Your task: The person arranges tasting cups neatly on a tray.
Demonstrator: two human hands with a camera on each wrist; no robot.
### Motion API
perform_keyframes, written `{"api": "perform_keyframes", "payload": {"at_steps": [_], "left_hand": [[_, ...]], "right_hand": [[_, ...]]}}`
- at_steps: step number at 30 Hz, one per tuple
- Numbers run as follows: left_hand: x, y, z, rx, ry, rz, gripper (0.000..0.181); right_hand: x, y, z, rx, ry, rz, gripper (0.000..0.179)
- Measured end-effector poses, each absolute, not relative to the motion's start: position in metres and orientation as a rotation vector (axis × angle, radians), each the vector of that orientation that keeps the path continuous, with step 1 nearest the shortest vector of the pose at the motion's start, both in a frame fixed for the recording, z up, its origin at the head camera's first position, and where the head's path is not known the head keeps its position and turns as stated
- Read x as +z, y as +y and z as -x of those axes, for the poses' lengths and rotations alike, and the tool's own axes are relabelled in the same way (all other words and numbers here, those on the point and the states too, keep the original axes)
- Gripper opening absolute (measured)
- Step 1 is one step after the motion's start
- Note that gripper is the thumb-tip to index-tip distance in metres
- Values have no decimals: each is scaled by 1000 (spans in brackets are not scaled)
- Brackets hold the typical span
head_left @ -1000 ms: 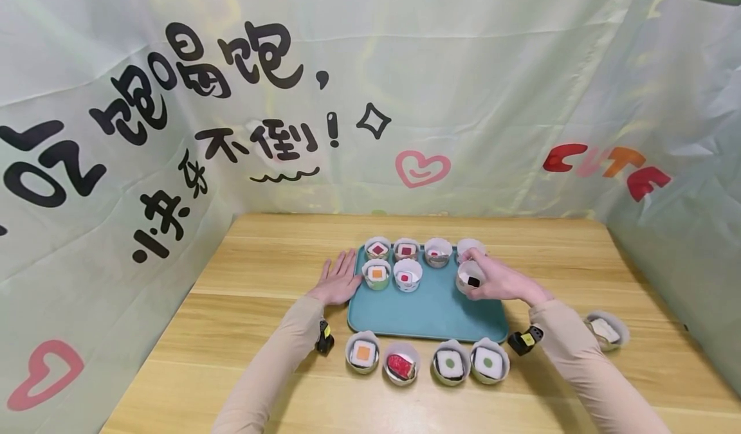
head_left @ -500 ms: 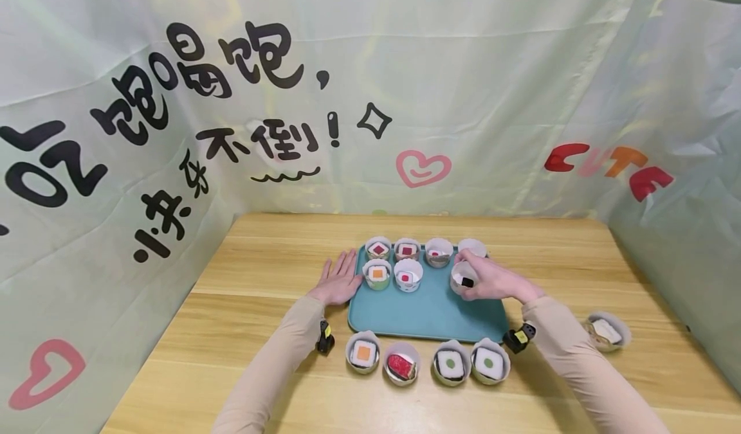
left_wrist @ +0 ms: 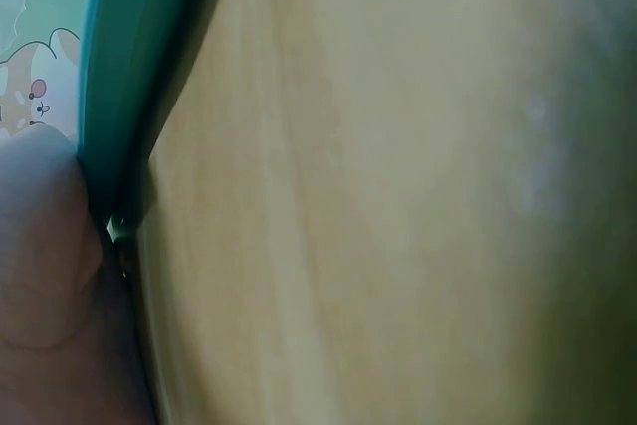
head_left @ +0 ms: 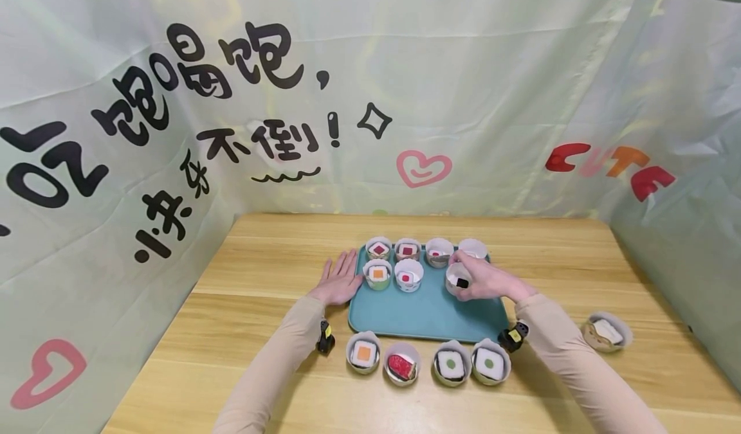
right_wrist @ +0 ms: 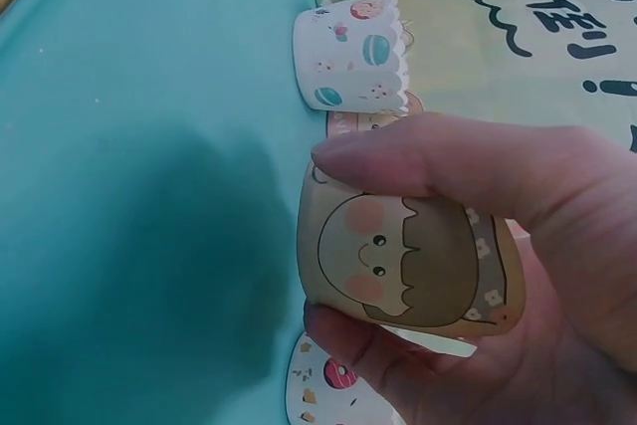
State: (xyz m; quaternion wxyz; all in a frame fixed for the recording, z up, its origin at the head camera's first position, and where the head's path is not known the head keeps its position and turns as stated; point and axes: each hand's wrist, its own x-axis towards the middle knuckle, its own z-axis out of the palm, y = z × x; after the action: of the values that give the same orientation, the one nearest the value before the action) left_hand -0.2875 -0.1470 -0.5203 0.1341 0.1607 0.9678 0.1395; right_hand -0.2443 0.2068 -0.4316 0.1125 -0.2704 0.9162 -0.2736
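1. A pale printed cloth (head_left: 492, 67) closes in the wooden table (head_left: 272, 260), where a teal tray (head_left: 393, 312) lies flat.
2. Six paper cups (head_left: 408, 274) stand on the tray: four along the back edge, two in the next row at its left end.
3. The right hand (head_left: 489, 278) pinches a seventh, the held cup (head_left: 457, 277), between thumb and fingers, over the right half of the tray and near the back row; whether its base touches the tray I cannot tell.
4. The left hand (head_left: 337, 285) lies with fingers outstretched on the table, thumb against the tray's left edge, gripping nothing.
5. If filling the tray is the work, it looks a little over half done: four front cups (head_left: 451, 362) and one right-hand cup (head_left: 606, 331) remain off it.
6. The head view alone shows a black piece inside the held cup; the right wrist view alone shows the smiling face printed on its side. The left wrist view gives the thumb and tray rim up close.
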Motion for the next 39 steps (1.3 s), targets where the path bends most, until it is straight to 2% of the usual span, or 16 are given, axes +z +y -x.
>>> {"api": "perform_keyframes", "payload": {"at_steps": [16, 25, 39], "left_hand": [[-519, -145, 285, 428, 2811, -463, 67], [-517, -145, 285, 404, 2793, -451, 66], [-517, -146, 285, 411, 2796, -453, 66]], "right_hand": [[-433, 195, 247, -767, 2714, 804, 61], [-440, 197, 247, -816, 2733, 838, 56], [-443, 196, 248, -817, 2756, 830, 59]]}}
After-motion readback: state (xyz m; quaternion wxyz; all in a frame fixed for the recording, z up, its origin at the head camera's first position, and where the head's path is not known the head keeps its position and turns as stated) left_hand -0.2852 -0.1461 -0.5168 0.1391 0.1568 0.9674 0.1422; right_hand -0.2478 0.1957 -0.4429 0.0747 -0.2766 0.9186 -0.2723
